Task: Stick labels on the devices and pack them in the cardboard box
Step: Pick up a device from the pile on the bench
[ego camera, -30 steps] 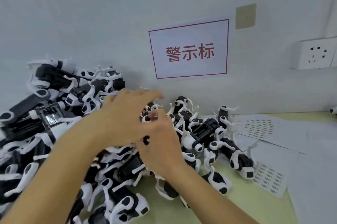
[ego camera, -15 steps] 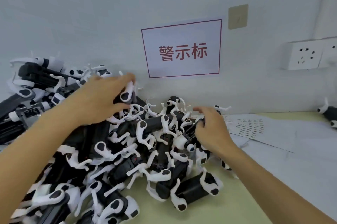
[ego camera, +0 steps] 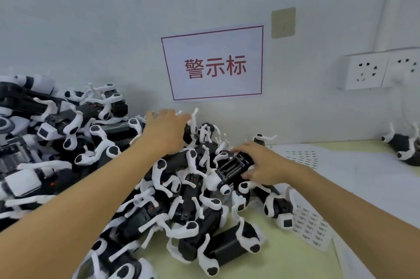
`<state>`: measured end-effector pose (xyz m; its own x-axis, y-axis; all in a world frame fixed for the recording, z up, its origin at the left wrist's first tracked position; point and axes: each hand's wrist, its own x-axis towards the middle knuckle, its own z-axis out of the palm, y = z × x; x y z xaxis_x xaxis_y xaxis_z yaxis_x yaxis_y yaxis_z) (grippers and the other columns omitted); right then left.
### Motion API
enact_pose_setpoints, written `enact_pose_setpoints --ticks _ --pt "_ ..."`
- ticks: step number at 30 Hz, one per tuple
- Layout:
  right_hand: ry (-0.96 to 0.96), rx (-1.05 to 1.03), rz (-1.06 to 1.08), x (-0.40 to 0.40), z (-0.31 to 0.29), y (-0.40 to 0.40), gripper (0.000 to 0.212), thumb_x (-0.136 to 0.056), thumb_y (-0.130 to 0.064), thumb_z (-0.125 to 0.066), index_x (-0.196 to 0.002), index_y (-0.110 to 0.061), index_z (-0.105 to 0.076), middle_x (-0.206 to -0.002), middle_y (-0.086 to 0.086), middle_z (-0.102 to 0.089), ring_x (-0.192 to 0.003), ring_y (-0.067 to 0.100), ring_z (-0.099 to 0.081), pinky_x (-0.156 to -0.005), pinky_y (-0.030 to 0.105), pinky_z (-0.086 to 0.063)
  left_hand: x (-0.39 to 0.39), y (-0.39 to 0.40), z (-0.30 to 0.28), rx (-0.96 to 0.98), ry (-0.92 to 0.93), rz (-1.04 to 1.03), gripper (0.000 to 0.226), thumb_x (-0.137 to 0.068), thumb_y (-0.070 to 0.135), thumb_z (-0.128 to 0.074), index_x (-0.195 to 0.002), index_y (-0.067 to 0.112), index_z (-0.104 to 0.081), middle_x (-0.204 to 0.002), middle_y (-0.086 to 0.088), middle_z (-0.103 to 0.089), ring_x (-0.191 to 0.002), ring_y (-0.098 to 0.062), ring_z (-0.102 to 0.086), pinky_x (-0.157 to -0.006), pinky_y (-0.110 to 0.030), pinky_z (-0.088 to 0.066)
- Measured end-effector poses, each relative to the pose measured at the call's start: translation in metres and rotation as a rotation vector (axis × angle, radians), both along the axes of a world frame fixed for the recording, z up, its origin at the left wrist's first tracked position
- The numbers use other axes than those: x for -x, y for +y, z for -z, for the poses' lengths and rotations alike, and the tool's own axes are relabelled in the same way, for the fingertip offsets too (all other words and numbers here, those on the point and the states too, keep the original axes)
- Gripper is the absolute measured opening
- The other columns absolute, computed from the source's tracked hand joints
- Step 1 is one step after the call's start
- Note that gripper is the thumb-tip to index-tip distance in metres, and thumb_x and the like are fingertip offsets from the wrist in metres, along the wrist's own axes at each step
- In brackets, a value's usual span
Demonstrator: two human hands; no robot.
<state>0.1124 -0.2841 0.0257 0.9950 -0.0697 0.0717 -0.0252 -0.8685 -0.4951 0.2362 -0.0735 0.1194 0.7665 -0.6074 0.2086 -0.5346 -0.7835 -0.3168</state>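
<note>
Nearest, black-and-white dog-shaped devices (ego camera: 188,206) lie tangled in a pile on the pale bench (ego camera: 268,258), label sheets (ego camera: 311,226) just beside them. Further in, the right hand (ego camera: 266,165) curls around one device (ego camera: 229,172) at the pile's right edge, while the left hand (ego camera: 166,133) rests open-fingered on the heap by the wall. No cardboard box is in view — lifting now could snag interlocked white legs and drag neighbours off the bench.
</note>
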Motion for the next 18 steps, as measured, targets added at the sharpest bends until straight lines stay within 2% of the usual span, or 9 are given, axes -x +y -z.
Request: enact_pose_setpoints --ticks 3,5,6,8,10,13,16,18 --pt "-0.107 0.005 -0.024 0.006 -0.009 -0.001 0.066 -0.08 -0.025 -0.078 -0.138 -0.028 -0.049 -0.127 -0.013 -0.043 -0.118 0.012 -0.047 -0.101 0.026 -0.038 0.02 0.002 0.005 0.071 -0.028 -0.096 0.064 -0.093 0.027 -0.051 -0.149 0.019 -0.023 -0.144 -0.01 -0.038 -0.136 -0.034 -0.033 -0.109 -0.056 -0.028" --pt "-0.178 0.021 -0.032 0.01 -0.021 0.001 0.063 -0.079 -0.03 -0.078 -0.136 -0.029 -0.052 -0.122 -0.014 -0.043 -0.111 0.009 -0.048 -0.095 0.023 -0.039 0.036 0.004 0.009 0.212 -0.063 -0.032 0.067 -0.093 0.032 -0.05 -0.15 0.017 -0.017 -0.146 -0.01 -0.036 -0.136 -0.034 -0.032 -0.108 -0.056 -0.03" --pt "-0.206 0.026 -0.026 0.012 -0.028 0.002 0.062 -0.078 -0.033 -0.078 -0.135 -0.03 -0.053 -0.119 -0.014 -0.043 -0.108 0.008 -0.048 -0.09 0.021 -0.038 0.043 0.005 0.011 0.297 -0.017 0.041 0.07 -0.094 0.035 -0.05 -0.152 0.019 -0.015 -0.149 -0.009 -0.034 -0.137 -0.032 -0.03 -0.11 -0.056 -0.029" --pt "-0.236 0.021 0.017 0.019 -0.041 0.002 0.06 -0.078 -0.04 -0.077 -0.133 -0.031 -0.055 -0.115 -0.012 -0.045 -0.105 0.009 -0.049 -0.085 0.019 -0.036 0.059 0.006 0.016 0.459 0.207 0.214 0.073 -0.094 0.043 -0.053 -0.154 0.025 -0.015 -0.155 -0.005 -0.031 -0.141 -0.027 -0.029 -0.114 -0.054 -0.028" --pt "-0.278 -0.03 0.103 0.031 -0.049 -0.003 0.056 -0.078 -0.046 -0.076 -0.129 -0.034 -0.058 -0.112 -0.011 -0.048 -0.103 0.01 -0.052 -0.084 0.022 -0.038 0.076 0.005 0.021 0.585 0.455 0.328 0.078 -0.091 0.051 -0.06 -0.154 0.031 -0.017 -0.157 0.001 -0.031 -0.141 -0.021 -0.032 -0.115 -0.045 -0.029" --pt "-0.421 -0.226 0.253 0.054 -0.055 -0.007 0.038 -0.081 -0.05 -0.073 -0.115 -0.035 -0.065 -0.107 -0.012 -0.059 -0.091 0.01 -0.062 -0.075 0.02 -0.046 0.095 -0.002 0.03 0.709 0.592 0.427 0.081 -0.085 0.055 -0.069 -0.15 0.035 -0.026 -0.153 0.008 -0.036 -0.136 -0.01 -0.036 -0.105 -0.025 -0.032" --pt "-0.441 -0.531 0.309 0.075 -0.055 -0.004 0.026 -0.085 -0.051 -0.068 -0.1 -0.03 -0.072 -0.09 -0.008 -0.069 -0.078 0.016 -0.071 -0.07 0.035 -0.062 0.111 -0.014 0.036 0.894 0.593 0.468 0.066 -0.087 0.046 -0.073 -0.142 0.04 -0.037 -0.141 0.016 -0.042 -0.12 -0.001 -0.042 -0.092 -0.01 -0.033" --pt "-0.406 -0.639 0.306 0.088 -0.052 0.0 0.032 -0.087 -0.056 -0.063 -0.095 -0.027 -0.073 -0.076 -0.01 -0.071 -0.072 0.019 -0.073 -0.072 0.046 -0.063 0.123 -0.022 0.035 1.044 0.654 0.473 0.054 -0.089 0.039 -0.073 -0.133 0.046 -0.042 -0.133 0.015 -0.047 -0.111 -0.003 -0.053 -0.082 -0.013 -0.043"
